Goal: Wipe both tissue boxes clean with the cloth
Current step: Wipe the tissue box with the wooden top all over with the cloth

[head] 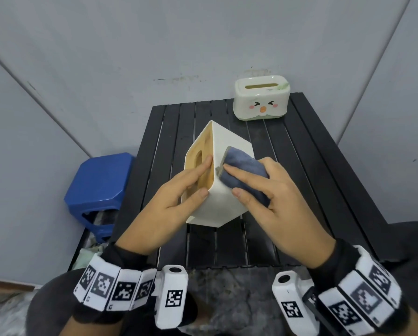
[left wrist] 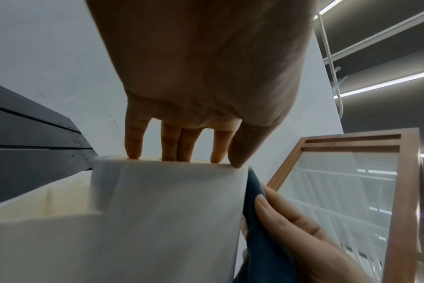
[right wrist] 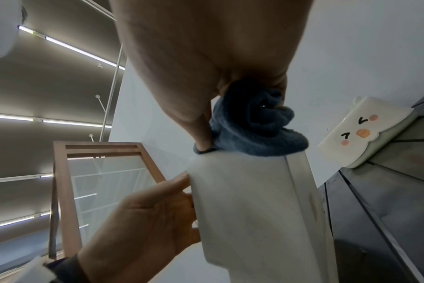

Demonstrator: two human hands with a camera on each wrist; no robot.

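Now, from my head view, my left hand (head: pixel 179 192) grips the tall white plastic tissue box with the wooden lid (head: pixel 217 175), tipped on the black slatted table (head: pixel 300 166); its long side runs away from me. My right hand (head: pixel 271 197) pinches the bunched blue cloth (head: pixel 242 170) against the box's right face. My left wrist view shows fingers (left wrist: pixel 133 141) hooked over the box edge. My right wrist view shows the cream tissue box with the cartoon face (right wrist: pixel 366 130) well apart, nearer the right hand.

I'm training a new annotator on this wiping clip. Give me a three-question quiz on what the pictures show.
1. True or false: the left hand holds the cloth.
2. Multiple choice: the white box being wiped is (A) flat on its base, (B) tipped with its wooden lid facing left, (C) stacked on the face box.
3. Fill in: the face box stands at the table's far ____ corner.

Key:
1. False; the right hand presses the cloth on the white box, while the left hand grips the box's lid edge.
2. B
3. right
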